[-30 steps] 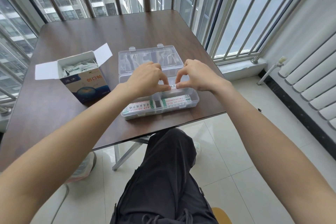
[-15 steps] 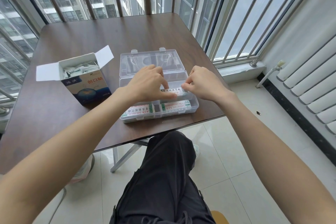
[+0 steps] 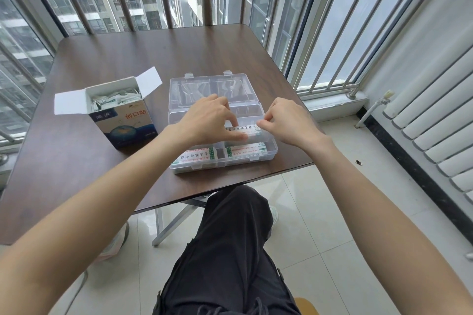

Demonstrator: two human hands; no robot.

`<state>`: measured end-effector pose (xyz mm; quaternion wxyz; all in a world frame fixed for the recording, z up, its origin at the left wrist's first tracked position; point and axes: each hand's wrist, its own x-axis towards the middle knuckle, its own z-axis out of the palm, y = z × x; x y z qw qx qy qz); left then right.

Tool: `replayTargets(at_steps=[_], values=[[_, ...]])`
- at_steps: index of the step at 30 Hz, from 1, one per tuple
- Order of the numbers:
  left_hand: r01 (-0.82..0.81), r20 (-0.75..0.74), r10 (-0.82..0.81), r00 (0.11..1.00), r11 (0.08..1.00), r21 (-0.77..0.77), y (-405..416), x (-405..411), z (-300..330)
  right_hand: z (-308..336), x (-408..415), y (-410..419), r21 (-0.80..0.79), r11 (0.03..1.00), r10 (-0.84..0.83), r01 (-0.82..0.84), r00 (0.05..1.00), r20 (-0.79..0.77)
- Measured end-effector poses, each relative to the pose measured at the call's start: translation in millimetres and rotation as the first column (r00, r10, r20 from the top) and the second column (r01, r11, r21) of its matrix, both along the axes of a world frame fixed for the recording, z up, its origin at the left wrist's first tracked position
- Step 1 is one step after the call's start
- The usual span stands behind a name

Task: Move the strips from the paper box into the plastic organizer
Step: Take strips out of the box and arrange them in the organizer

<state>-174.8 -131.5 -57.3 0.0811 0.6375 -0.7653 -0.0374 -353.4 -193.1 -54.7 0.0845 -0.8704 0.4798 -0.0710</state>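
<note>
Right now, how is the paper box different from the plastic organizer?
The paper box is opaque and printed, standing upright with flaps open; the plastic organizer is clear, low and flat, with its lid folded back. The paper box holds a loose jumble; the plastic organizer holds strips laid in compartments. Both rest on the table.

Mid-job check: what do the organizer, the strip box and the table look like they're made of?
Organizer: clear rigid plastic, glossy; the strips and the table show through its walls and open lid. Strip box: thin printed cardboard, matte white inside; its opened flaps hold their creases. Table: dark brown wood-grain top with soft sheen, probably laminate or veneer rather than solid wood; the look leaves that open.
</note>
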Motion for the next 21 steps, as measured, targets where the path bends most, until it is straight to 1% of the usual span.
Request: replayTargets(at_steps=[2,3,5,7,9,11,12,13,14,15,16,17,18,19,21], values=[[0.007,0.013,-0.006,1.000,0.999,-0.032,2,0,2,2,-4,0,0.031,0.999,-0.011,0.010,0.999,0.044],[0.013,0.030,-0.011,0.999,0.999,-0.051,4,0,5,5,-6,1,0.043,0.999,-0.017,0.012,0.995,0.096],[0.034,0.045,-0.029,0.999,0.992,-0.118,12,5,13,15,-7,4,0.081,0.997,-0.013,-0.008,0.966,0.258],[0.061,0.000,-0.063,0.998,0.969,-0.239,27,15,24,27,1,13,0.114,0.988,0.044,-0.102,0.902,0.429],[0.057,-0.062,-0.090,0.994,0.915,-0.399,43,30,29,36,18,21,0.116,0.966,0.133,-0.229,0.833,0.538],[-0.047,-0.134,-0.031,0.990,0.841,-0.539,60,53,30,41,42,30,0.069,0.935,0.245,-0.347,0.777,0.580],[-0.130,-0.161,0.043,0.986,0.800,-0.586,74,72,31,44,64,36,0.035,0.912,0.312,-0.409,0.747,0.587],[-0.199,-0.186,0.106,0.977,0.775,-0.600,81,86,31,46,79,39,-0.003,0.898,0.359,-0.440,0.727,0.586],[-0.264,-0.200,0.180,0.963,0.772,-0.578,89,101,30,49,96,42,-0.044,0.887,0.396,-0.459,0.709,0.584],[-0.329,-0.194,0.266,0.944,0.793,-0.512,98,117,31,52,114,45,-0.085,0.877,0.429,-0.473,0.691,0.582],[-0.397,-0.191,0.348,0.918,0.822,-0.408,105,131,32,55,133,46,-0.111,0.871,0.451,-0.478,0.690,0.567],[-0.465,-0.208,0.420,0.884,0.835,-0.293,109,142,32,59,150,45,-0.138,0.867,0.474,-0.479,0.708,0.523],[-0.519,-0.235,0.476,0.848,0.835,-0.182,113,153,32,63,168,46,-0.171,0.860,0.503,-0.481,0.744,0.439],[-0.545,-0.259,0.509,0.821,0.834,-0.089,113,160,29,65,182,45,-0.204,0.851,0.526,-0.485,0.790,0.316],[-0.547,-0.287,0.529,0.799,0.837,0.019,114,169,25,68,208,46,-0.244,0.826,0.532,-0.507,0.846,0.041]])
